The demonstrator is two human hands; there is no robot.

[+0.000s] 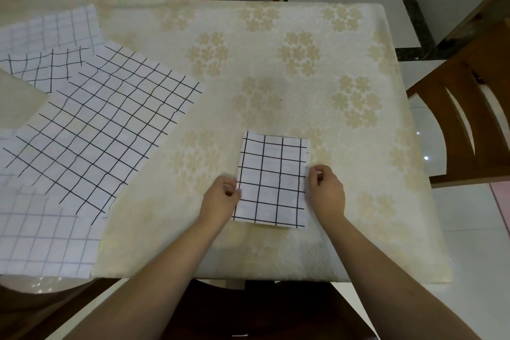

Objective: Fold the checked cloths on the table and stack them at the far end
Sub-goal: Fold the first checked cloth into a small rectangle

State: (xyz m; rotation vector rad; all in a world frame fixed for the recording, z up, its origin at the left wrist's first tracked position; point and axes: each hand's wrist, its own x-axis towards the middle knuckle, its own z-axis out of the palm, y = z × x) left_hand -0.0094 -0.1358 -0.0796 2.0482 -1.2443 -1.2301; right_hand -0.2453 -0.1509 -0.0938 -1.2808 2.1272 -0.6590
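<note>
Near the table's [358, 243] front edge, the left hand [220, 201] and right hand [327, 192] apparently pinch the folded cloth's [271, 179] sides. Unfolded cloths [96, 130] overlap along the left edge.

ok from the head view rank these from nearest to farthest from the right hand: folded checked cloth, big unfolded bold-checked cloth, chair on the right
From the right hand:
1. Folded checked cloth, pinched at its left.
2. Chair on the right, off the table's right edge.
3. Big unfolded bold-checked cloth, far left.
</note>
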